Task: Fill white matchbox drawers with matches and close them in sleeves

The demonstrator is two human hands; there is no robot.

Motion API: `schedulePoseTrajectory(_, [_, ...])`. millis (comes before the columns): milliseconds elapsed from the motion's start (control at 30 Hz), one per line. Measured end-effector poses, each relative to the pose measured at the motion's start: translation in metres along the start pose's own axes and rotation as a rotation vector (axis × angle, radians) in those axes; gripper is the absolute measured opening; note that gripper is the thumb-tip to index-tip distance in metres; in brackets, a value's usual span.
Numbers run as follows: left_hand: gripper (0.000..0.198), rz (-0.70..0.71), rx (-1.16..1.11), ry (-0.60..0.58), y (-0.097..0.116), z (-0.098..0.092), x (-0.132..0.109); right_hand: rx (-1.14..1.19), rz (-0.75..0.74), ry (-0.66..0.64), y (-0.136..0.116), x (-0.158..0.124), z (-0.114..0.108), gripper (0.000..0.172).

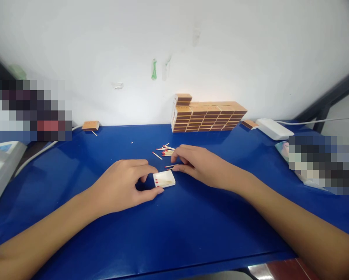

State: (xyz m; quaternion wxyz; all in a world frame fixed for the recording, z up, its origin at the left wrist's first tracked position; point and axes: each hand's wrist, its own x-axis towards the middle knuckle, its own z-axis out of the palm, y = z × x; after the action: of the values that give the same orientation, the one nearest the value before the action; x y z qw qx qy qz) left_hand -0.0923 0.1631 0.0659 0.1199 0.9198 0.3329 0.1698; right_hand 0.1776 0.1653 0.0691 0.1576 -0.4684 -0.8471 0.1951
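Fingers of our left hand [124, 186] clasp the match tray [164, 179] on the tabletop [192, 229]; those of our right hand [198, 165] pinch a match [170, 167] beside it.

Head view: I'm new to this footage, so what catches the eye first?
The bright blue tabletop stands out, where the left hand grips a small white cardboard tray of red-tipped matches while the right hand pinches loose wooden matches beside it. Behind, a stack of brown matchboxes stands against the white wall.
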Motion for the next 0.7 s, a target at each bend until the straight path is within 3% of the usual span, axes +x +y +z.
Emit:
schedulePoseTrajectory(267, [0.021,0.025,0.006,-0.001,-0.001,0.0,-0.001,-0.038,0.045,-0.052,-0.002,0.003,0.004,0.015])
schedulePoseTrajectory(500, [0.02,0.004,0.02,0.009,0.0,-0.001,0.0,0.051,0.012,0.034,-0.012,-0.003,-0.002,0.014])
schedulePoseTrajectory(700, [0.022,0.012,0.02,0.011,-0.001,0.0,0.001,0.059,-0.052,-0.059,-0.022,-0.003,0.011,0.011])
